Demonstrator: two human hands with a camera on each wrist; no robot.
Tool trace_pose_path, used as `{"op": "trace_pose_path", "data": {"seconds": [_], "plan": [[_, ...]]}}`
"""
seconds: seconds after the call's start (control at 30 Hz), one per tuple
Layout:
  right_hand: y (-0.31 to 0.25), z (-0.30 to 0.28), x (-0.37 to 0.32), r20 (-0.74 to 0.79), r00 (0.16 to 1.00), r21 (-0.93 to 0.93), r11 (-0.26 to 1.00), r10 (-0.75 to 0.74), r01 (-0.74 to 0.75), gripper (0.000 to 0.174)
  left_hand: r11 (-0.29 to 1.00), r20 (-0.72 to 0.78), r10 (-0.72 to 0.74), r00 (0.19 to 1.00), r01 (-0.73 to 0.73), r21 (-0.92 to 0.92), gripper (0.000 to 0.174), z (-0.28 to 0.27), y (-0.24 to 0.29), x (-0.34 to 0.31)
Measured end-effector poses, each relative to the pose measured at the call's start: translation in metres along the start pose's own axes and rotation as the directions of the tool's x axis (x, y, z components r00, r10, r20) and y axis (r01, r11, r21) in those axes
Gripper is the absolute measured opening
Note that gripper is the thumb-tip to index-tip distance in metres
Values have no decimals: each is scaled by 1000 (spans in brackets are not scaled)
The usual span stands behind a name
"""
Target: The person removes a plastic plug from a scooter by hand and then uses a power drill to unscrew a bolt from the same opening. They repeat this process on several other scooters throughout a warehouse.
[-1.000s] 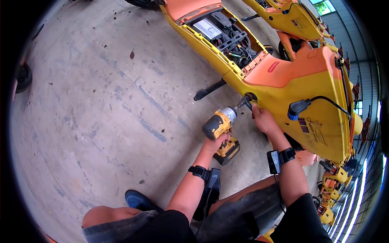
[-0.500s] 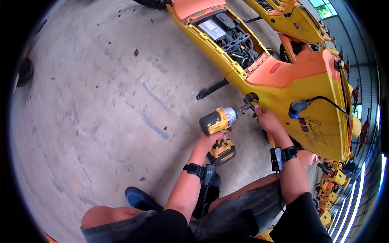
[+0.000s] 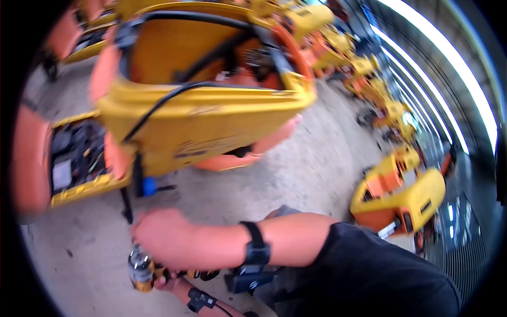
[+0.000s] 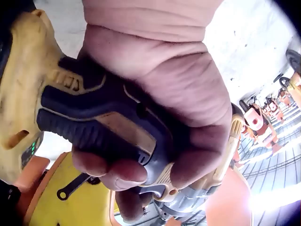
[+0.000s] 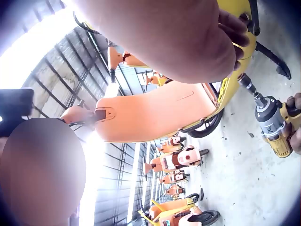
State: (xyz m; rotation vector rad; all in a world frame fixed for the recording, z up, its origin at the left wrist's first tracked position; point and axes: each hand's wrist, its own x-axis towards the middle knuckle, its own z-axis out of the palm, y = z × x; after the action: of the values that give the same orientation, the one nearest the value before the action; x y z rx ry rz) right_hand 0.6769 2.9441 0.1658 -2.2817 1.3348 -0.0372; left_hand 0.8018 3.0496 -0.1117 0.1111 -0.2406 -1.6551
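A yellow-and-black cordless impact wrench (image 4: 127, 127) is gripped by my left hand (image 4: 160, 61), fingers curled round its handle. In the right wrist view a socket (image 5: 247, 82) on its nose points toward a yellow-and-orange scooter (image 5: 160, 113), apart from the body. Blurred in the head view, my right hand (image 3: 163, 235) hangs just above the tool's nose. The right wrist view shows its fingers (image 5: 235, 30) bent beside the yellow panel, their tips partly hidden; I cannot tell whether they hold anything. A dark bar with a ring-shaped end (image 4: 70, 188) shows beyond my left fingertips.
A black plug with a blue tip (image 3: 149, 186) hangs by a cable from the scooter's front. The scooter's kickstand (image 5: 275, 59) sticks out over the concrete floor (image 3: 327, 153). Another scooter (image 3: 401, 190) stands at the right, with several more in rows behind.
The head view has swung right, toward the scooter's front and the rows beyond. The impact wrench drew back slightly from the dark fitting on the scooter's side, still in my left hand.
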Motion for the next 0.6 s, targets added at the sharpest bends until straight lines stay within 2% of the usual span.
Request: {"op": "trace_pose_path", "data": {"seconds": [0.03, 0.07, 0.1, 0.17, 0.2, 0.27, 0.3, 0.37, 0.4, 0.47, 0.5, 0.57, 0.6], "plan": [[-2, 2, -2, -114, 993, 11, 999, 39, -38, 29, 1000, -5, -30, 1000, 30, 2, 58, 7, -2, 4], [1, 6, -2, -90, 994, 15, 998, 61, -60, 36, 998, -17, -69, 998, 69, 8, 58, 14, -5, 2], [-2, 12, 1, -110, 982, 98, 985, 152, -141, 40, 994, -28, -106, 994, 106, 14, 58, 19, -5, 2], [-3, 16, -11, -375, 896, 157, 969, 237, -190, 40, 985, -75, -169, 983, 171, 32, 58, 37, -2, -2], [0, 12, -17, -378, 884, 183, 958, 276, -221, 40, 978, -104, -201, 974, 206, 41, 58, 49, 1, -8], [9, 4, -32, -220, 961, 364, 928, 169, -80, 39, 958, -167, -267, 949, 280, 63, 58, 77, 9, -25], [12, 1, -39, -232, 953, 396, 914, 197, -92, 39, 944, -198, -299, 933, 319, 78, 58, 92, 15, -34], [11, -1, -54, -133, 970, 484, 867, 203, -115, 33, 910, -244, -367, 898, 400, 106, 58, 126, 31, -53], [6, -3, -62, -151, 957, 524, 841, 246, -134, 33, 884, -274, -410, 870, 453, 115, 58, 147, 41, -61], [-12, -14, -75, -176, 951, 542, 831, 256, -123, 19, 814, -325, -495, 806, 561, 152, 58, 194, 67, -70], [-23, -24, -83, -221, 929, 583, 804, 296, -117, 19, 770, -336, -541, 771, 615, 172, 58, 218, 82, -69], [-42, -55, -111, -385, 827, 766, 642, 410, 38, 12, 704, -344, -594, 727, 677, 215, 58, 271, 103, -68], [-54, -79, -129, -319, 797, 864, 504, 513, 22, 12, 668, -347, -621, 703, 706, 235, 58, 298, 115, -64]]}}
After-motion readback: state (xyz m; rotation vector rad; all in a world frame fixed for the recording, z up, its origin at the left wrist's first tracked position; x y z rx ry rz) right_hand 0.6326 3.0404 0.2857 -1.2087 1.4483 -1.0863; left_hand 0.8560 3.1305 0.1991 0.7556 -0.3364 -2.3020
